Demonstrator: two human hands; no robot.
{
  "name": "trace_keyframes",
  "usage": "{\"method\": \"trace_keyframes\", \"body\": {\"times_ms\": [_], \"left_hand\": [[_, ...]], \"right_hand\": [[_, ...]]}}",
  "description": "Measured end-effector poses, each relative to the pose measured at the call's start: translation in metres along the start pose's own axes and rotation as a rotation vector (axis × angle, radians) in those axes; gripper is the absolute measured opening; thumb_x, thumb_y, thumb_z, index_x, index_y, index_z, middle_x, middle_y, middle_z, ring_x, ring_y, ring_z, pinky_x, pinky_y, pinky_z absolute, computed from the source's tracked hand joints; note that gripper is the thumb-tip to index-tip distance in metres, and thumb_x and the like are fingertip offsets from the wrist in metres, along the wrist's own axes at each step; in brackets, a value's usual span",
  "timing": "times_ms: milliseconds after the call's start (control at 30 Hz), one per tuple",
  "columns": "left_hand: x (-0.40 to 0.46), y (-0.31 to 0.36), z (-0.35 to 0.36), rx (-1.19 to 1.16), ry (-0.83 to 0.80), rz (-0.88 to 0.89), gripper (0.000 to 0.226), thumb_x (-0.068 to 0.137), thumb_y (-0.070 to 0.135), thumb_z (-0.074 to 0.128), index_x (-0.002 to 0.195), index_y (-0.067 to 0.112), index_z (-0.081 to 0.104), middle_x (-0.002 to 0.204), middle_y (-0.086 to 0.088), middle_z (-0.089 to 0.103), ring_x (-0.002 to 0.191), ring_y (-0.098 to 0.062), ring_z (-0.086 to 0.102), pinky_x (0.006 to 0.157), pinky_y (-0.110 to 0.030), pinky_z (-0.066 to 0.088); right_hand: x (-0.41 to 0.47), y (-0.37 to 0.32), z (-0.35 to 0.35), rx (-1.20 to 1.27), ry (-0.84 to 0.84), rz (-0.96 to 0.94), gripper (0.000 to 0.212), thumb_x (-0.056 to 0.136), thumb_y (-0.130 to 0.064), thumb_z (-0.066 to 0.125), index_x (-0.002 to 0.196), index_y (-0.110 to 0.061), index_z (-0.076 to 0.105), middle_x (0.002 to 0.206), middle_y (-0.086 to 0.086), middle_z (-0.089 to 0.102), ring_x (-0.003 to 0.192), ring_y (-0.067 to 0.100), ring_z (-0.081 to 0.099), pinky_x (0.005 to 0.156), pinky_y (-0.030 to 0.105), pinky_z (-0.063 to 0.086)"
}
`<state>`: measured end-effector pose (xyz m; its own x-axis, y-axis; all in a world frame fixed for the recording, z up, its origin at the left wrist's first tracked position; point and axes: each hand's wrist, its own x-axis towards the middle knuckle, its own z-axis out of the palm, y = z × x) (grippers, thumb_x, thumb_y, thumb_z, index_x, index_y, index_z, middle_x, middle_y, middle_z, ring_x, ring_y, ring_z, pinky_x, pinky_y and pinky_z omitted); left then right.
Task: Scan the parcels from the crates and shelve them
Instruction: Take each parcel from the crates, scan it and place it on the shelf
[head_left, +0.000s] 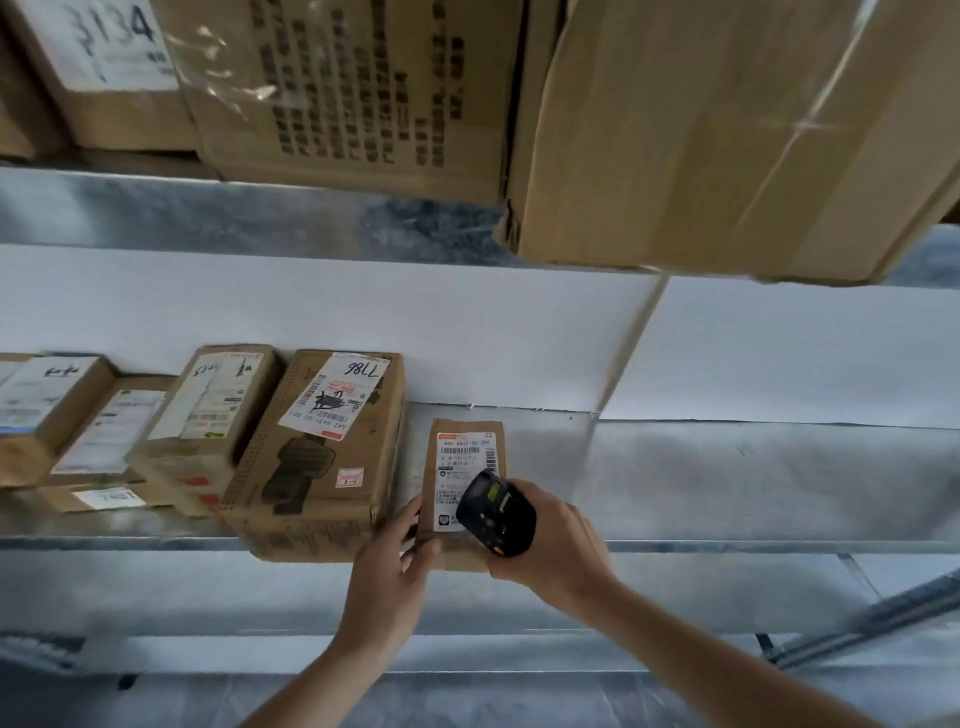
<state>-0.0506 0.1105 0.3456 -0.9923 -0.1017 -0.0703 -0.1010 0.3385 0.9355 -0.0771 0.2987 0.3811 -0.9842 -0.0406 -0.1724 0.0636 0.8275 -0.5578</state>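
Two bare hands are working at the front edge of a grey galvanised metal shelf (727, 467). The left hand (389, 566) is resting its fingers, loosely spread, against the near left corner of a small flat brown cardboard parcel with a white shipping label (465, 483), which is lying on the shelf and overhanging its front edge slightly. The right hand (550, 545) is wrapping its fingers around a black handheld barcode scanner (497, 514), holding it just over the label's lower right part.

Five other brown cardboard boxes are sitting in a row toward the shelf's left end; the nearest, a taller box with a label marked 7786 (322, 452), is standing just beside the small parcel and jutting past the front edge. The shelf's right half is lying bare. A white panel (363, 322) is backing the shelf.

Three large brown cartons are crowding the upper metal shelf (156, 208), the biggest taped carton (727, 135) overhanging its edge at the right.
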Motion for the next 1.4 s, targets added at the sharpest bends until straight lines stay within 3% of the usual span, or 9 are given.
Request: {"method": "trace_keyframes", "body": {"times_ms": [100, 233, 433, 700, 867, 967, 1133, 1267, 1400], "left_hand": [[0.004, 0.002, 0.008, 0.028, 0.064, 0.008, 0.047, 0.099, 0.01, 0.059, 0.136, 0.036, 0.045, 0.117, 0.026, 0.059, 0.102, 0.02, 0.057, 0.087, -0.001, 0.045], [0.011, 0.002, 0.019, 0.069, 0.146, -0.003, 0.047, 0.101, 0.017, 0.058, 0.144, 0.031, 0.047, 0.123, 0.011, 0.064, 0.111, -0.007, 0.062, 0.099, -0.03, 0.051], [0.023, 0.007, 0.029, 0.117, 0.264, -0.007, 0.039, 0.101, 0.018, 0.056, 0.139, 0.023, 0.053, 0.103, 0.01, 0.067, 0.095, -0.012, 0.065, 0.081, -0.03, 0.047], [0.024, 0.016, 0.036, 0.15, 0.273, -0.073, 0.043, 0.099, 0.025, 0.058, 0.142, 0.018, 0.051, 0.132, -0.007, 0.064, 0.119, -0.025, 0.063, 0.102, -0.045, 0.052], [0.008, 0.025, 0.026, 0.146, 0.235, -0.072, 0.05, 0.098, 0.026, 0.062, 0.146, 0.019, 0.048, 0.137, -0.001, 0.061, 0.123, -0.019, 0.059, 0.106, -0.042, 0.048], [-0.002, 0.035, 0.018, 0.13, 0.206, -0.026, 0.049, 0.098, 0.029, 0.062, 0.145, 0.024, 0.048, 0.138, 0.009, 0.057, 0.129, -0.015, 0.055, 0.109, -0.041, 0.046], [-0.016, 0.067, -0.008, 0.007, 0.15, 0.099, 0.037, 0.098, 0.027, 0.062, 0.119, 0.054, 0.046, 0.113, 0.046, 0.055, 0.111, 0.017, 0.054, 0.099, -0.01, 0.042], [-0.029, 0.09, -0.041, -0.145, 0.11, 0.169, 0.045, 0.092, 0.044, 0.064, 0.136, 0.035, 0.056, 0.125, 0.027, 0.065, 0.118, 0.009, 0.059, 0.093, -0.004, 0.045], [-0.042, 0.096, -0.102, -0.137, 0.163, 0.222, 0.028, 0.094, 0.041, 0.065, 0.119, 0.048, 0.057, 0.112, 0.035, 0.067, 0.111, 0.012, 0.059, 0.087, -0.003, 0.044]], "right_hand": [[0.016, 0.001, -0.003, -0.008, -0.017, -0.026, 0.079, 0.061, -0.04, 0.084, 0.133, -0.044, 0.053, 0.109, -0.018, 0.069, 0.096, 0.011, 0.063, 0.076, 0.031, 0.054], [0.032, 0.002, -0.006, -0.015, -0.021, -0.066, 0.075, 0.065, -0.045, 0.085, 0.132, -0.042, 0.054, 0.11, -0.018, 0.069, 0.094, 0.008, 0.06, 0.066, 0.023, 0.042], [0.052, 0.003, -0.003, -0.026, 0.002, -0.08, 0.075, 0.058, -0.055, 0.081, 0.127, -0.042, 0.054, 0.105, -0.018, 0.07, 0.094, 0.01, 0.065, 0.075, 0.032, 0.056], [0.058, 0.003, -0.005, -0.062, 0.012, -0.079, 0.076, 0.062, -0.053, 0.083, 0.13, -0.042, 0.051, 0.11, -0.016, 0.07, 0.099, 0.014, 0.066, 0.077, 0.033, 0.055], [0.046, 0.007, -0.017, -0.056, 0.029, -0.09, 0.072, 0.064, -0.045, 0.084, 0.129, -0.041, 0.053, 0.11, -0.018, 0.067, 0.094, 0.009, 0.061, 0.065, 0.023, 0.046], [0.034, 0.004, -0.034, -0.075, 0.05, -0.103, 0.076, 0.063, -0.045, 0.084, 0.132, -0.043, 0.053, 0.113, -0.019, 0.066, 0.094, 0.008, 0.059, 0.073, 0.029, 0.049], [0.009, -0.018, -0.061, -0.084, 0.106, -0.159, 0.078, 0.062, -0.046, 0.085, 0.133, -0.045, 0.052, 0.113, -0.021, 0.066, 0.096, 0.009, 0.061, 0.071, 0.028, 0.041], [-0.012, -0.058, -0.072, -0.04, 0.172, -0.242, 0.076, 0.061, -0.048, 0.085, 0.131, -0.048, 0.054, 0.109, -0.026, 0.066, 0.095, 0.004, 0.06, 0.069, 0.024, 0.041], [-0.028, -0.12, -0.062, -0.018, 0.186, -0.371, 0.073, 0.062, -0.048, 0.087, 0.128, -0.05, 0.055, 0.104, -0.026, 0.066, 0.094, 0.003, 0.061, 0.068, 0.017, 0.043]]}}
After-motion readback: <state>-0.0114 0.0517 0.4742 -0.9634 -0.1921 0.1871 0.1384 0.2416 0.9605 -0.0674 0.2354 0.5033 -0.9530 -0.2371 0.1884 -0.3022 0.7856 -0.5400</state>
